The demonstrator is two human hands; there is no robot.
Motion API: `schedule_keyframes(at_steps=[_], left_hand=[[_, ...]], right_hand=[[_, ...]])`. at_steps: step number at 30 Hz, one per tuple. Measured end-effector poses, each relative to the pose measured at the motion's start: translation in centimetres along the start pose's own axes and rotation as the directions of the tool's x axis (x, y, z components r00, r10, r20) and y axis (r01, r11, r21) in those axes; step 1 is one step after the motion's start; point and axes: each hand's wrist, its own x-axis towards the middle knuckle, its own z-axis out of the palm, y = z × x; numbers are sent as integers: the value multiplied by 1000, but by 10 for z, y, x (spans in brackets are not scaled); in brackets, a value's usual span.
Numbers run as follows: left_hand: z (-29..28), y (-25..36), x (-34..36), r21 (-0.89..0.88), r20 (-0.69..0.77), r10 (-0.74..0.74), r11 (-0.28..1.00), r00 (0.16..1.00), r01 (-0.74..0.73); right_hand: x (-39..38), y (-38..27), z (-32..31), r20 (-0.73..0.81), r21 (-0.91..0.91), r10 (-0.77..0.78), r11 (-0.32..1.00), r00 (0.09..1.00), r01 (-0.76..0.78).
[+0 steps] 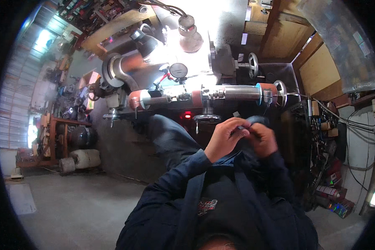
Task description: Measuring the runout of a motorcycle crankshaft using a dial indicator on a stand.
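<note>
Handwheel (pixel 207 119) — one, mid-frame. Left hand (pixel 226 138), right hand (pixel 263 140) pinched together — can't tell on what. One dial gauge (pixel 178 71), upper centre.

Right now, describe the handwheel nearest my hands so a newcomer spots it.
Find the orange-and-silver machine running crosswise. At its near side, ahead and left of your left hand, is a silver handwheel. Unlike the other handwheels, it appears right beside a glowing red light.

Navy long sleeves (pixel 171 178), black top (pixel 221 183), red-and-white chest print (pixel 207 206); dark strap-like bands (pixel 192 193), apparently blue trousers (pixel 171 132)
</note>
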Motion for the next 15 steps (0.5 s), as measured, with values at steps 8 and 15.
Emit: schedule_keyframes(at_steps=[8,15], left_hand=[[-65,-1,7,203,-309,230,964,923,-173],[-99,6,58,238,-396,98,971,913,-2]], right_hand=[[114,-29,-48,-268,-547,-424,806,865,225],[164,21,-93,-354,-782,306,420,884,-459]])
